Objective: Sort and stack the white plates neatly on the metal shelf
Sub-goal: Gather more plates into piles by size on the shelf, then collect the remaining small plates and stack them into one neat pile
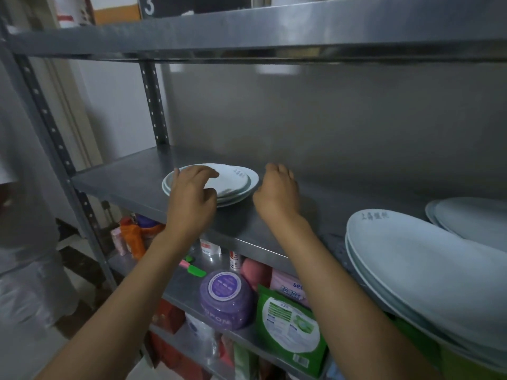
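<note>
- The small plates [236, 182] sit in a low stack on the metal shelf [123, 185], toward its left part. The pile is not even: the top plate lies a little to the left of the ones below.
- My left hand [192, 198] is over the near left rim of this stack. Its fingers [203, 171] are loosely curled and spread above the top plate. I cannot tell if they touch it, and they do not grip anything.
- My right hand [278, 192] is just beside the right rim of the stack, on or just over the shelf. Its fingers are bent and hold nothing.
- A stack of big oval plates [417, 259] lies well apart on the right end of the shelf, and more plates [474, 218] are behind it.
- I judge the plates to be ceramic: stiff, rather heavy as a pile, with a smooth glaze that may slip, and they can chip on the metal.
- The best hold, I think, is at two opposite rims, thumbs on top and fingers under the edge, one hand on each side.
- To make the stack neat I would push the rims gently from both sides and not slide them fast.
</note>
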Available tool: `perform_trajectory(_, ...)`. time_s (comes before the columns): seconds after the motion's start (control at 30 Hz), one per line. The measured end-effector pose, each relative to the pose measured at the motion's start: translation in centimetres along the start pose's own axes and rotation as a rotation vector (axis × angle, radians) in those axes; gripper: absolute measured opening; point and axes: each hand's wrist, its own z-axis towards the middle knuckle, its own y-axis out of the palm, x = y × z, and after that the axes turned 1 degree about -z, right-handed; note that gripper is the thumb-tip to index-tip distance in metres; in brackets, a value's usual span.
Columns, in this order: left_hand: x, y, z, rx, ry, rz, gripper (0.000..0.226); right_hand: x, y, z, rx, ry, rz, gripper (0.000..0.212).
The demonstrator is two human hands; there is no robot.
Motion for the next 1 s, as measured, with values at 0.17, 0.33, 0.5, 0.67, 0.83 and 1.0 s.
perform_trajectory(0.17,4.8,1.5,2.1,0.0,0.187,-0.097,0.047,-1.0,-6.0,0.3,0.004,-0.034,0.088,0.026)
perform_trajectory(0.33,11.4,5.4,3.4,-0.104,0.303,-0.2,0.047,1.9,-12.6,0.1,0.08,-0.027,0.002,0.041)
perform_trajectory(0.5,18.6,8.3,2.6,-0.19,0.421,-0.286,0.055,10.5,-17.5,-1.8,0.18,0.044,-0.061,0.043)
perform_trajectory(0.67,24.6,10.1,2.3,-0.346,0.418,-0.415,0.044,21.8,-20.7,-4.4,0.269,0.241,-0.1,0.045)
perform_trajectory(0.83,28.5,10.9,1.4,-0.414,0.472,-0.463,0.035,31.3,-22.5,-7.6,0.215,0.45,-0.097,0.047)
perform_trajectory(1.0,30.1,10.7,0.4,-0.437,0.484,-0.474,0.03,36.5,-23.2,-10.5,-0.003,0.422,-0.06,0.047)
